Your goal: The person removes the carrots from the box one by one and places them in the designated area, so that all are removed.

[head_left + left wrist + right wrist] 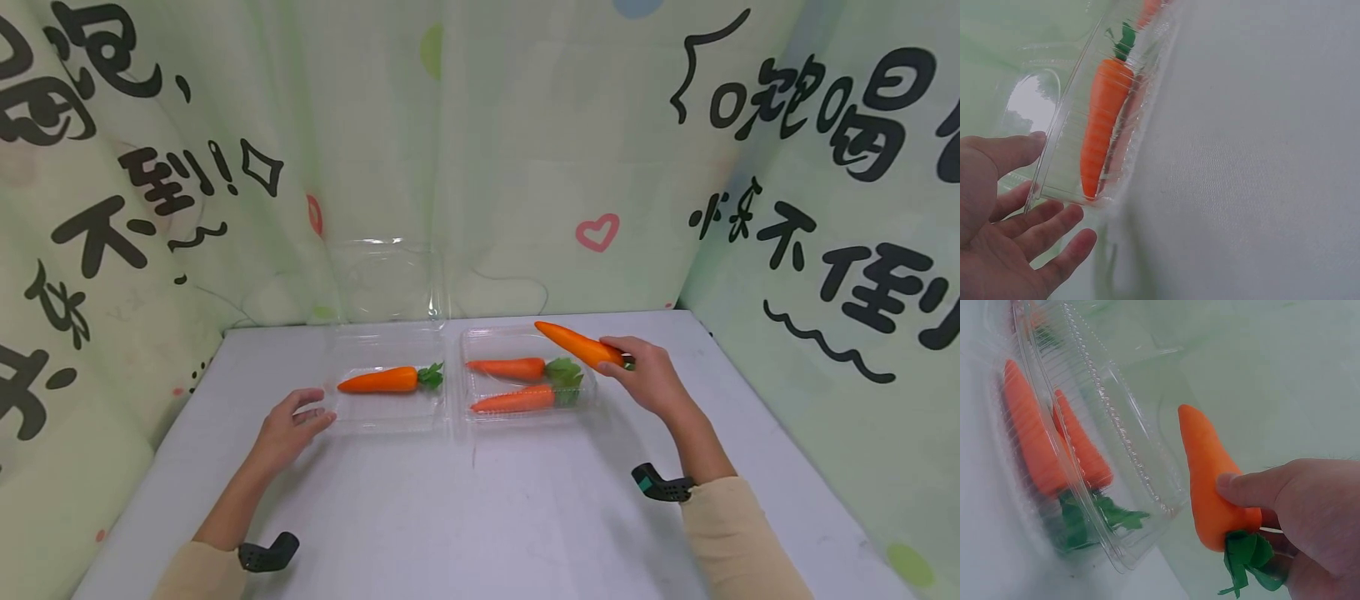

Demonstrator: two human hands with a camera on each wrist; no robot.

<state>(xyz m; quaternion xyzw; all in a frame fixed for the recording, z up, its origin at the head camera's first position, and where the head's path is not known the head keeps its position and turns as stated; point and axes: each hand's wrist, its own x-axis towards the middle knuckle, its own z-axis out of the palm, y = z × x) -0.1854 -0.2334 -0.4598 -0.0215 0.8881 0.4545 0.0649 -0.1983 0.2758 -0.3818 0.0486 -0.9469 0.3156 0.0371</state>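
My right hand (641, 371) grips an orange carrot (577, 343) near its leafy end, thumb along its side. The carrot's tip points left, raised above the back right part of the right clear plastic box (592, 400). Inside that box lie two carrots, a rear one (506, 367) and a front one (513, 400), green leaves to the right. One more carrot (378, 380) lies in the left clear plastic box (390, 423). My left hand (1004, 219) is at this box's left end, fingers spread and fairly straight, thumb tip at the rim.
A transparent lid (390, 283) stands upright behind the left box, against the pale green curtain (510, 167). Both boxes sit side by side towards the back of the white table (487, 517). Black cameras (663, 483) are strapped on both wrists.
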